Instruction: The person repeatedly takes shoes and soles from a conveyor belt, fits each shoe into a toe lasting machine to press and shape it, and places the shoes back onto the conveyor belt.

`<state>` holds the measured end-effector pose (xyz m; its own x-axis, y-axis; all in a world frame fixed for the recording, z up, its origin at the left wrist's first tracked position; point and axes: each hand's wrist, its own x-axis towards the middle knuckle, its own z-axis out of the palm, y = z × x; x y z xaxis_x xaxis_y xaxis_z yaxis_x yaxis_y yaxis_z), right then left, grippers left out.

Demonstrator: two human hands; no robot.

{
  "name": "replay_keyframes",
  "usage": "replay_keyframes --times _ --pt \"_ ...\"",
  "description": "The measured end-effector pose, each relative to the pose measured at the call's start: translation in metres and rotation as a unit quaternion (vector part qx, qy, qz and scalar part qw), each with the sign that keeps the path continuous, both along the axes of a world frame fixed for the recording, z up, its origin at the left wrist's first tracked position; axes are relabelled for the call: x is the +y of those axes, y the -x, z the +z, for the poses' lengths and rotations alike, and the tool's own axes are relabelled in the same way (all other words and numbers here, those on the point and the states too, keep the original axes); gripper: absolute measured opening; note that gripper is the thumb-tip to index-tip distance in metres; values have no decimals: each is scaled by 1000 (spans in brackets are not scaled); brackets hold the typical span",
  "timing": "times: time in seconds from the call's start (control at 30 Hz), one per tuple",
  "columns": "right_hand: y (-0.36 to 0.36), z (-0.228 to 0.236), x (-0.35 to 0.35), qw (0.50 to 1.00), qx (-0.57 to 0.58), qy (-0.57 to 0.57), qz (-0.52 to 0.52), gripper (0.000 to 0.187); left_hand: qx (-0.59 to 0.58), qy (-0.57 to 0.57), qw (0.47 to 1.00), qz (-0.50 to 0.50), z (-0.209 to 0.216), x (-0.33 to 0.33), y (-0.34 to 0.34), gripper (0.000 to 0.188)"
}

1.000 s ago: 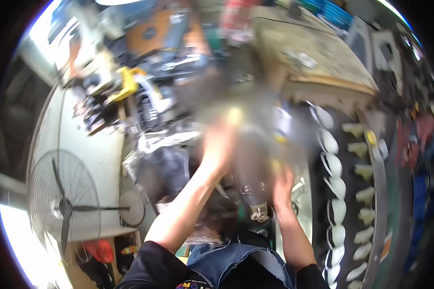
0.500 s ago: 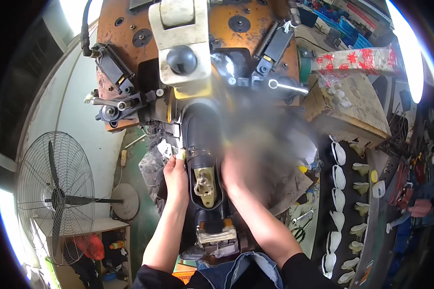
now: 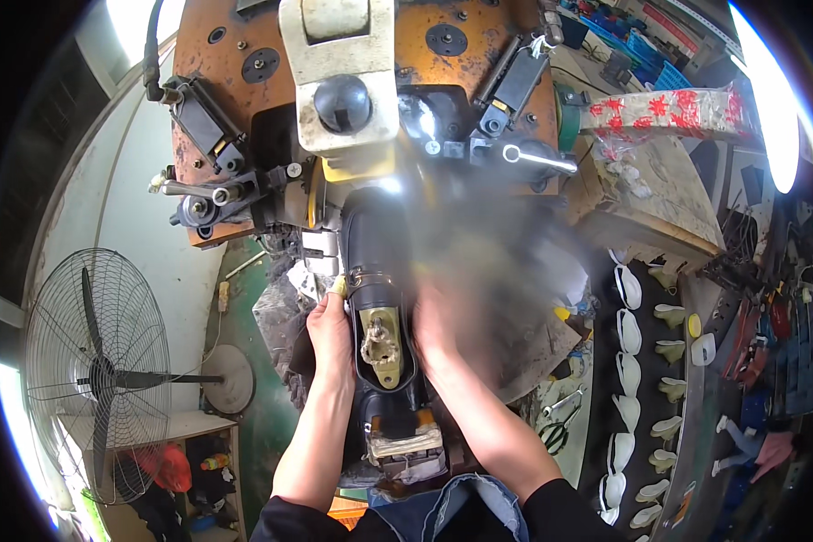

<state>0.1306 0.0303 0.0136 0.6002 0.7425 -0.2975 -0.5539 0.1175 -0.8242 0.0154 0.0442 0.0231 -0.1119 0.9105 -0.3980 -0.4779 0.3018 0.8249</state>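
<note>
A black shoe upper [image 3: 368, 244], pulled over a yellow-green last [image 3: 387, 368], lies lengthwise in front of me with its toe under the machine's white clamp arm [image 3: 345, 54]. The last's metal fitting shows in the heel opening. My left hand [image 3: 332, 336] is closed at the upper's left side, its thumb pointing forward with something yellow at the tip; the other fingers are mostly hidden. Against the right side rests my right hand [image 3: 433, 327], its fingers lost in a grey blur. Beneath the heel end sits a worn padded support [image 3: 406, 444].
The orange machine plate [image 3: 415, 36] carries black cylinders and levers. A standing fan [image 3: 99, 375] is at left above a shelf [image 3: 215, 425]. To the right, white shoe parts [image 3: 628, 332] and pale green lasts [image 3: 670, 350] line a dark strip, near scissors [image 3: 558, 435]. Another person [image 3: 768, 452] is far right.
The view has shifted slightly. The pale rim seen around the upper's toe no longer shows, and the toe looks darker. Both hands stay at the upper's sides. The far person's position has changed.
</note>
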Motion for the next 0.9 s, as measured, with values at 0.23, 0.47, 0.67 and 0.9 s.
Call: replay_keyframes --times 0.23,0.47,0.67,0.9 --pt "-33 -36 -43 998 18 36 45 21 298 -106 940 -131 -117 -34 38 23" --pt "-100 -113 -102 986 -89 132 41 20 570 -406 594 -397 -216 -140 99 31" --pt "-104 -64 -124 984 -136 68 96 19 533 -91 714 -445 -16 -147 119 40" --pt "-85 14 -219 926 -14 -222 305 39 213 -182 941 -188 123 -149 22 62"
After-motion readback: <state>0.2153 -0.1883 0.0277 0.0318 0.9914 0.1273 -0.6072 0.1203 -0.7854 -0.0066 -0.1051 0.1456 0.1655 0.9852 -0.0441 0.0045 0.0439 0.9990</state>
